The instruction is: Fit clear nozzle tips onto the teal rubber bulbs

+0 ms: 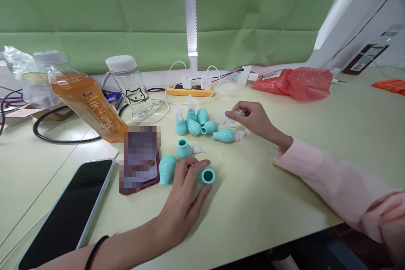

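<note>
My left hand (186, 194) is closed round a turquoise rubber squeeze bulb (201, 176), whose round opening faces me. Just left of those fingers lies another turquoise bulb (167, 169), and behind it a third one (183, 149) stands with its mouth up. Farther back, my right hand (253, 119) pinches a small clear plastic piece (240, 112) above the table. Several more turquoise bulbs (193, 125) are clustered left of it, two of them fitted with clear nozzle tips (190, 103). Translucent plastic scraps (242, 134) lie scattered near my right hand.
To the left are a phone (68, 215), another phone in a dark red case (152, 177), an orange drink bottle (88, 101) and a clear bottle (134, 88). A power strip (190, 90) and a red bubble-wrap package (294, 83) sit at the back.
</note>
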